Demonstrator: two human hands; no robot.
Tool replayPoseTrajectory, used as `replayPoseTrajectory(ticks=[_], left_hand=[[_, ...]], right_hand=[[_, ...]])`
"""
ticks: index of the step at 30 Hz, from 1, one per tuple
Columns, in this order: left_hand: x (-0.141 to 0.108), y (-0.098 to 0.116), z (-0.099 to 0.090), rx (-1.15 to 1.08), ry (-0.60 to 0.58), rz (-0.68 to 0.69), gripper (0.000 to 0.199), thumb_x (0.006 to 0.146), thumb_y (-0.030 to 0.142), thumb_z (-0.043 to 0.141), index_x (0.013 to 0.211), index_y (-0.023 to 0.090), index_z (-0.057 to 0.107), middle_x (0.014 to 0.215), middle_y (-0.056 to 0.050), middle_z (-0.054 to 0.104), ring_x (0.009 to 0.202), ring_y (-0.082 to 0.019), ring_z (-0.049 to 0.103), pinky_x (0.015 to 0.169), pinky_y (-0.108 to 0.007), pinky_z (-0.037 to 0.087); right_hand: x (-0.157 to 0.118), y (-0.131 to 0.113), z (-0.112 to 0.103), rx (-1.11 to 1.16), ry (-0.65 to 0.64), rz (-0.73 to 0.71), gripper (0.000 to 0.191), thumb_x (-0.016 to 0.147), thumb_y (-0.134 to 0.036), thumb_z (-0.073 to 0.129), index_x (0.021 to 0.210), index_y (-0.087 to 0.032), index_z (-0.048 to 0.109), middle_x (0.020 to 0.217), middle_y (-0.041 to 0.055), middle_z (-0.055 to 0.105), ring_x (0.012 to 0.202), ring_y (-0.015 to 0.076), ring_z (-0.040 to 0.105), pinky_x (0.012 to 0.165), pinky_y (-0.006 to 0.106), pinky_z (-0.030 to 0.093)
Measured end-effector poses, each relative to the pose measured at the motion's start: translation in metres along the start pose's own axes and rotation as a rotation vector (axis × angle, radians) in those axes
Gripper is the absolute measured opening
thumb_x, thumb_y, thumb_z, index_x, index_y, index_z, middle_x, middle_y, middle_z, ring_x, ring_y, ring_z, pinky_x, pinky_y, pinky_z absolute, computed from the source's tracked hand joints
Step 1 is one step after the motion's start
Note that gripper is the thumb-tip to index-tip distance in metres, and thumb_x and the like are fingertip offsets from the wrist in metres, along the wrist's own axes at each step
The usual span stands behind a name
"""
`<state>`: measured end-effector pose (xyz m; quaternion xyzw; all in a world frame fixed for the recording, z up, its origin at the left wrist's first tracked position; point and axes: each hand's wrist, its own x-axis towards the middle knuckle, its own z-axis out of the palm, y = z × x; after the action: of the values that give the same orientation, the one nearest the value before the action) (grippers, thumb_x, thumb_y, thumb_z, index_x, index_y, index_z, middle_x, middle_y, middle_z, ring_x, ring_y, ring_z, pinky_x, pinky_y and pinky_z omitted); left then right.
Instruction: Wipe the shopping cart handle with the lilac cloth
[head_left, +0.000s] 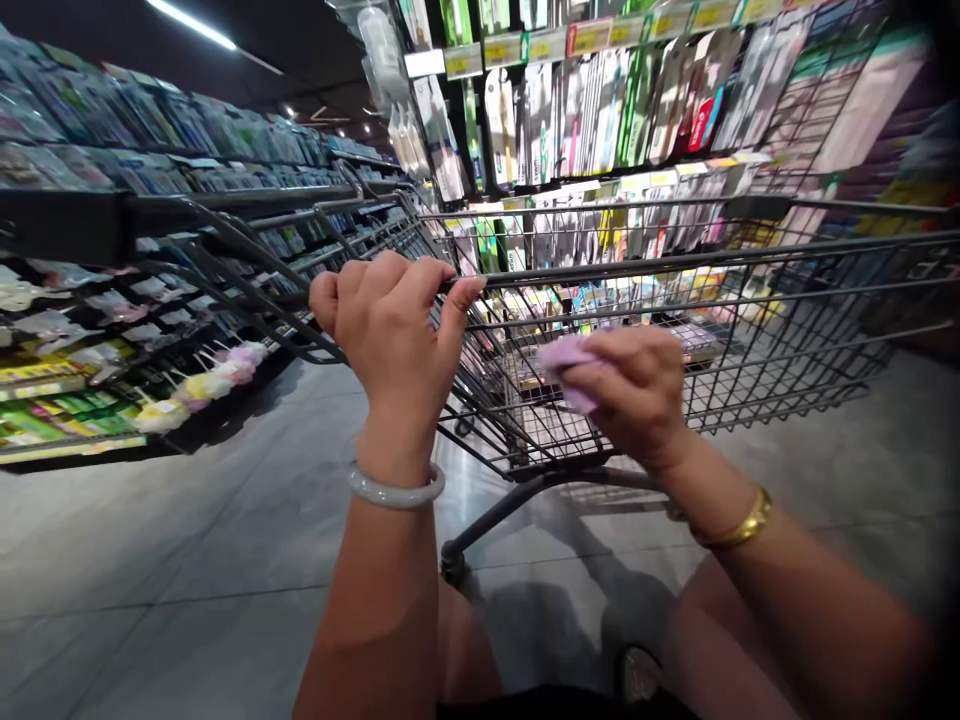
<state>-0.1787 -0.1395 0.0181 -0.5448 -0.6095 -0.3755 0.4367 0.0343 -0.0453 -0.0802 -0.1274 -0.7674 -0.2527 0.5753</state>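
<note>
- Lilac cloth (566, 370), crumpled, sits just right of the middle of the frame, pinched between the thumb and bent fingers of your right hand (641, 395).
- Your left hand (394, 315), left of centre, is curled over the top rail (600, 271) of the wire shopping cart (757, 345), its thumb lying along the bar; it appears to steady the cart.
- As for progress, the cloth is already gathered up and your left hand already has its hold. No mark on the wires shows which have met the cloth, so you cannot judge from here how much is done or left.
- Motion blur softens your right hand and the cloth; whether the cloth touches the basket's side or hangs just in front is hard to tell.
- The tips of your left fingers are hidden behind the rail, and your right palm is turned out of sight.
- The cart's handle (67, 225) runs off the left edge, and its far end fades into shadow at the right.
- Bright packets on the shelves (562, 120), upper centre, show through the wires and confuse the basket's interior; most of their lettering is unreadable.
</note>
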Motion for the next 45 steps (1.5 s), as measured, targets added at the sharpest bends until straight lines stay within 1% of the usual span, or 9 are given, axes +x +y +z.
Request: replayPoseTrajectory(ticks=[5, 9, 12, 18, 24, 31, 37, 42, 45], left_hand=[[0.000, -0.002, 0.002, 0.005, -0.006, 0.009, 0.043, 0.095, 0.064, 0.046, 0.089, 0.029, 0.070, 0.084, -0.005, 0.063, 0.088, -0.025, 0.051, 0.088, -0.048, 0.029], [0.000, -0.002, 0.001, 0.008, 0.000, 0.002, 0.043, 0.095, 0.064, 0.045, 0.088, 0.029, 0.069, 0.082, -0.004, 0.062, 0.087, -0.025, 0.051, 0.088, -0.046, 0.028], [-0.001, -0.001, 0.001, -0.009, 0.010, -0.011, 0.042, 0.094, 0.064, 0.047, 0.086, 0.029, 0.068, 0.080, -0.003, 0.061, 0.086, -0.025, 0.052, 0.088, -0.046, 0.028], [-0.001, -0.002, 0.004, -0.029, 0.011, -0.021, 0.042, 0.094, 0.064, 0.047, 0.086, 0.029, 0.067, 0.081, -0.002, 0.061, 0.088, -0.026, 0.053, 0.089, -0.045, 0.026], [-0.001, -0.002, 0.004, -0.067, 0.003, -0.030, 0.044, 0.094, 0.066, 0.045, 0.086, 0.028, 0.067, 0.080, -0.003, 0.059, 0.088, -0.027, 0.052, 0.090, -0.046, 0.025], [-0.002, -0.002, 0.002, -0.014, 0.039, 0.022, 0.041, 0.094, 0.064, 0.048, 0.084, 0.028, 0.065, 0.079, -0.001, 0.060, 0.084, -0.024, 0.050, 0.085, -0.043, 0.027], [-0.001, -0.002, 0.000, 0.004, 0.023, 0.018, 0.035, 0.095, 0.059, 0.051, 0.086, 0.028, 0.066, 0.079, 0.000, 0.062, 0.083, -0.023, 0.050, 0.084, -0.042, 0.026], [-0.001, -0.004, -0.002, -0.008, 0.020, 0.042, 0.034, 0.095, 0.058, 0.052, 0.087, 0.029, 0.066, 0.077, -0.001, 0.061, 0.081, -0.023, 0.049, 0.082, -0.042, 0.026], [-0.002, -0.006, -0.003, 0.009, 0.014, 0.054, 0.034, 0.095, 0.059, 0.052, 0.089, 0.029, 0.067, 0.078, -0.001, 0.061, 0.082, -0.024, 0.050, 0.083, -0.042, 0.026]], right_hand=[[-0.003, 0.004, -0.002, 0.021, 0.010, 0.226, 0.027, 0.073, -0.024, 0.075, 0.099, -0.028, 0.067, 0.110, 0.0033, 0.063, 0.104, 0.0218, 0.057, 0.091, 0.042, 0.047], [-0.007, -0.014, 0.002, 0.011, -0.081, 0.078, 0.026, 0.075, -0.016, 0.072, 0.097, -0.029, 0.066, 0.112, -0.0006, 0.066, 0.106, 0.0207, 0.056, 0.092, 0.041, 0.048], [0.003, -0.005, -0.003, -0.004, 0.002, -0.019, 0.027, 0.073, -0.018, 0.076, 0.094, -0.030, 0.067, 0.112, -0.0012, 0.065, 0.108, 0.0204, 0.056, 0.094, 0.040, 0.048], [0.026, 0.014, -0.008, -0.053, 0.255, 0.392, 0.020, 0.076, -0.029, 0.076, 0.094, -0.023, 0.069, 0.111, 0.0076, 0.061, 0.111, 0.0250, 0.056, 0.099, 0.047, 0.045], [0.025, -0.004, -0.001, -0.055, 0.090, 0.014, 0.024, 0.074, -0.020, 0.077, 0.092, -0.031, 0.066, 0.113, -0.0031, 0.065, 0.110, 0.0194, 0.056, 0.096, 0.038, 0.049], [0.051, 0.028, -0.012, -0.083, 0.383, 0.456, 0.015, 0.080, -0.025, 0.070, 0.095, -0.023, 0.072, 0.105, 0.0050, 0.062, 0.112, 0.0242, 0.059, 0.100, 0.048, 0.046], [0.075, 0.007, -0.006, 0.036, 0.063, 0.134, 0.027, 0.075, -0.022, 0.072, 0.101, -0.028, 0.070, 0.114, 0.0026, 0.067, 0.109, 0.0237, 0.059, 0.098, 0.045, 0.048], [0.076, 0.033, -0.019, 0.066, 0.228, 0.418, 0.011, 0.079, -0.024, 0.066, 0.089, -0.026, 0.071, 0.093, 0.0023, 0.070, 0.098, 0.0208, 0.064, 0.092, 0.041, 0.050], [0.083, 0.029, -0.018, 0.078, 0.178, 0.433, 0.013, 0.077, -0.019, 0.062, 0.085, -0.023, 0.071, 0.091, 0.0038, 0.072, 0.092, 0.0202, 0.065, 0.086, 0.039, 0.051]])
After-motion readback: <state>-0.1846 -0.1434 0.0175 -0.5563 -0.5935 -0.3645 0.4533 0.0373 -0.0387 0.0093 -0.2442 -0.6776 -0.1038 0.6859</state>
